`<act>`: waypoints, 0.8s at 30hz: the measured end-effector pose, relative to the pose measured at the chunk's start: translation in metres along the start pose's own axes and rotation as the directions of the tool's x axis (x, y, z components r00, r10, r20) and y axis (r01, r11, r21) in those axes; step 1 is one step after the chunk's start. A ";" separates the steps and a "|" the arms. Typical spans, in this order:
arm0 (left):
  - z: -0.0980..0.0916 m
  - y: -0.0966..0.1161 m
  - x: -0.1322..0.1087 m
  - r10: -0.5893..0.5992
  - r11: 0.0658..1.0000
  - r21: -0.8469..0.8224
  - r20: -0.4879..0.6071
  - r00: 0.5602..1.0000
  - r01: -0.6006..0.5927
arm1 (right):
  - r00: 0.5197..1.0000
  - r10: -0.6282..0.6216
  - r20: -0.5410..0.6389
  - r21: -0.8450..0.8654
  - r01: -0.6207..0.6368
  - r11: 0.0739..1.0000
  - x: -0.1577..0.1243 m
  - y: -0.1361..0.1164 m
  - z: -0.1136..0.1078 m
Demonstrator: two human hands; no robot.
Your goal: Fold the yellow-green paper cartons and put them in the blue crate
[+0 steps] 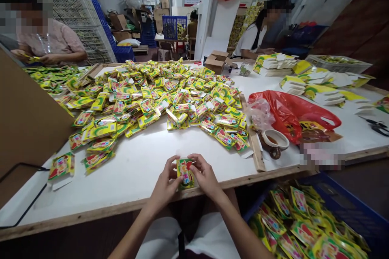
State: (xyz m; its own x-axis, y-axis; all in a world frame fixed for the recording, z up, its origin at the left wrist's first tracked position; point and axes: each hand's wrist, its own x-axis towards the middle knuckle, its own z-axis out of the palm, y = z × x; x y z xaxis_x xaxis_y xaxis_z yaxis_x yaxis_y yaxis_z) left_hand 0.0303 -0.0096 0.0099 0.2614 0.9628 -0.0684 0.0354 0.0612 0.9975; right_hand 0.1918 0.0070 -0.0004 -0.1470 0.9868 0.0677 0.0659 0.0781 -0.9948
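A small yellow-and-green printed box (185,172) is held upright at the table's near edge, its colourful front towards me. My left hand (170,180) grips its left side, thumb across the front and fingers at the upper edge. On the other side, my right hand (203,173) closes its fingers and thumb on the box's right edge. A pale flap seems to show at the top between my fingertips. Beyond my hands spreads a large heap of similar small boxes (146,105), several with white flaps sticking out.
A blue crate (349,202) of filled boxes stands low at right. Along the wooden divider (257,153) are a brown cup (275,141) and red plastic bag (285,109). Scissors (378,126) lie far right. A cardboard sheet (27,129) rises at left. Co-workers sit left and right.
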 end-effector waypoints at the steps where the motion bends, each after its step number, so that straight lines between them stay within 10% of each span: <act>1: -0.002 -0.001 0.002 -0.003 1.000 0.003 -0.009 1.000 0.003 | 1.000 -0.002 0.019 -0.017 0.002 1.000 0.001 -0.001 -0.002; 13: 0.009 0.002 0.022 0.163 0.983 0.119 -0.203 0.966 -0.141 | 0.988 -0.150 -0.035 -0.156 0.143 0.977 0.015 -0.008 -0.002; 24: 0.003 0.004 0.027 0.048 0.998 0.045 -0.310 0.950 -0.036 | 0.991 -0.088 -0.100 -0.247 0.061 0.967 0.023 -0.020 0.007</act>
State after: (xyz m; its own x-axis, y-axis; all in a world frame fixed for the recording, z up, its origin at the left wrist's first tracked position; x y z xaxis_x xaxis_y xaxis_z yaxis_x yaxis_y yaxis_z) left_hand 0.0410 0.0161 0.0116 -0.0486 0.9988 -0.0113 0.0692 0.0146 0.9975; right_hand 0.1804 0.0273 0.0203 -0.0530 0.9853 0.1622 0.2987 0.1707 -0.9389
